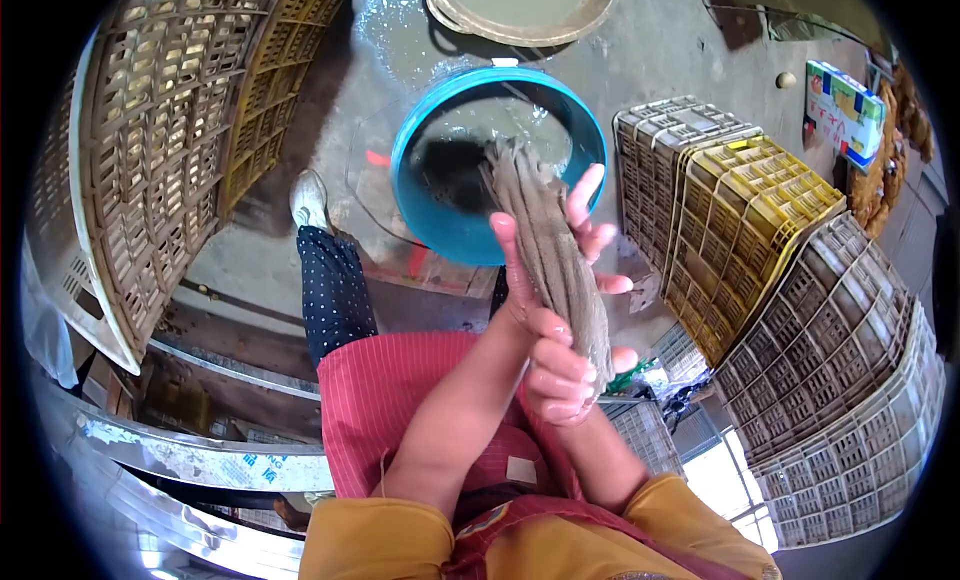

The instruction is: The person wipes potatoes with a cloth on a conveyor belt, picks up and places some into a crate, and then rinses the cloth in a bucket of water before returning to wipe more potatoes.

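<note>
A long bundle of wet, grey-brown, leaf-like strips (555, 250) slants between both hands in front of me; what the strips are I cannot tell. My right hand (560, 375) has its fingers wrapped round the lower end. Further up, the bundle lies across the palm of my left hand (522, 280), with the thumb on one side and the spread fingers on the other. The bundle's ragged upper end overlaps the blue tub (404, 215) in this view. Murky water (535, 130) with a dark patch fills the tub's lower part.
Beyond the tub stands a wide round basin (545, 32) of cloudy water on wet concrete. Stacked plastic crates (745, 210) line the right, near a printed carton (843, 115). Tall crates (150, 130) rise at left, above a metal ledge (200, 455).
</note>
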`<state>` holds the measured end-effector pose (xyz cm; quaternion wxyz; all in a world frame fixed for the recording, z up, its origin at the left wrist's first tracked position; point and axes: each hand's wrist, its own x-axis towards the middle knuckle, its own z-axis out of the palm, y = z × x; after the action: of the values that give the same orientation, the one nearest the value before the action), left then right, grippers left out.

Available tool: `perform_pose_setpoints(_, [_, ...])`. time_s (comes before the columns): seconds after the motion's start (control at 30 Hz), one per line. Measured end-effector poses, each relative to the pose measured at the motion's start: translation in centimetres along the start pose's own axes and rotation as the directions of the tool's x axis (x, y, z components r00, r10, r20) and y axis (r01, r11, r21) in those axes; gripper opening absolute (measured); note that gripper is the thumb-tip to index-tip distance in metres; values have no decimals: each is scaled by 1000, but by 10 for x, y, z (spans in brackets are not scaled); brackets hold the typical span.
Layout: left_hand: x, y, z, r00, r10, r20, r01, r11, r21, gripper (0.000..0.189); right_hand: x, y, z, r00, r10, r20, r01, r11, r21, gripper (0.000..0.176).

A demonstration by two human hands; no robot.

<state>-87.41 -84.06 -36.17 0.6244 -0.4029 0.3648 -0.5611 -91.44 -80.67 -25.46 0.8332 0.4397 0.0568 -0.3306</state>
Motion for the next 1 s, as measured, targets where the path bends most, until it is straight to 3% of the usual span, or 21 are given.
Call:
perform_pose_setpoints(0.1, [-2, 15, 14, 963, -99, -250, 156, 963, 220, 98, -10, -15, 19, 950, 196, -244, -262, 925, -276, 58])
perform_pose_setpoints(0.13, [0, 22, 22, 914, -105, -392, 243, 915, 323, 92, -13, -17, 32, 900, 107, -422, -297, 861, -414, 61])
perform_pose_setpoints(0.2, [7, 34, 43, 737, -61, -673, 484, 743, 463, 82, -12, -26, 44, 810, -74, -582, -407, 644, -648, 57])
perform_pose_setpoints(0.23, [14, 36, 55, 613, 19, -790, 616, 616, 492, 78, -9, -33, 46, 772, -160, -615, -469, 509, -722, 55])
perform_pose_setpoints(0.27, [24, 32, 64, 498, 170, -851, 726, 455, 516, 58, 0, -40, 52, 686, -221, -693, -601, 364, -712, 49])
perform_pose_setpoints(0.3, [30, 33, 68, 444, 231, -866, 787, 362, 500, 51, 2, -51, 45, 583, -306, -753, -733, 202, -650, 44])
perform_pose_setpoints(0.37, [41, 43, 71, 338, 367, -867, 887, 183, 424, 38, 17, -67, 26, 605, -405, -685, -762, -45, -646, 37])
perform_pose_setpoints(0.4, [41, 60, 61, 327, 386, -863, 910, 118, 398, 27, 30, -68, 22, 608, -449, -655, -770, -132, -624, 34])
perform_pose_setpoints(0.47, [46, 82, 33, 379, 569, -730, 924, -192, 330, 28, 54, -75, 12, 635, -523, -568, -761, -296, -578, 27])
perform_pose_setpoints(0.5, [58, 80, 38, 380, 644, -664, 900, -423, 104, 27, 63, -80, 2, 645, -523, -556, -747, -282, -602, 29])
perform_pose_setpoints(0.57, [60, 104, 8, 413, 732, -542, 694, -638, -334, 32, 66, -113, -35, 591, -543, -597, -807, -408, -427, 50])
perform_pose_setpoints(0.63, [54, 109, 2, 411, 783, -467, 713, -595, -371, 36, 61, -159, -91, 736, -441, -514, -669, -591, -450, 49])
perform_pose_setpoints(0.7, [49, 113, -3, 371, 833, -410, 754, -528, -390, 39, 67, -154, -98, 799, -418, -433, -598, -625, -502, 46])
perform_pose_setpoints(0.77, [51, 116, -8, 301, 879, -369, 815, -438, -378, 43, 72, -142, -90, 792, -498, -354, -603, -542, -586, 41])
perform_pose_setpoints(0.8, [51, 113, -7, 290, 884, -367, 832, -422, -359, 43, 68, -143, -92, 773, -540, -334, -626, -566, -536, 41])
perform_pose_setpoints(0.9, [41, 92, -1, 257, 908, -331, 871, -366, -329, 42, 48, -147, -81, 703, -518, -488, -699, -628, -341, 51])
perform_pose_setpoints(0.93, [37, 83, 1, 258, 905, -339, 866, -373, -334, 47, 54, -123, -40, 487, -483, -728, -844, -474, -251, 64])
perform_pose_setpoints(0.97, [33, 78, 11, 226, 879, -420, 881, -368, -297, 58, 30, -120, -40, 709, -350, -613, -703, -422, -572, 76])
perform_pose_setpoints(1.0, [27, 71, 21, 192, 845, -499, 896, -358, -261, 70, 22, -98, -17, 722, -304, -622, -690, -251, -678, 82])
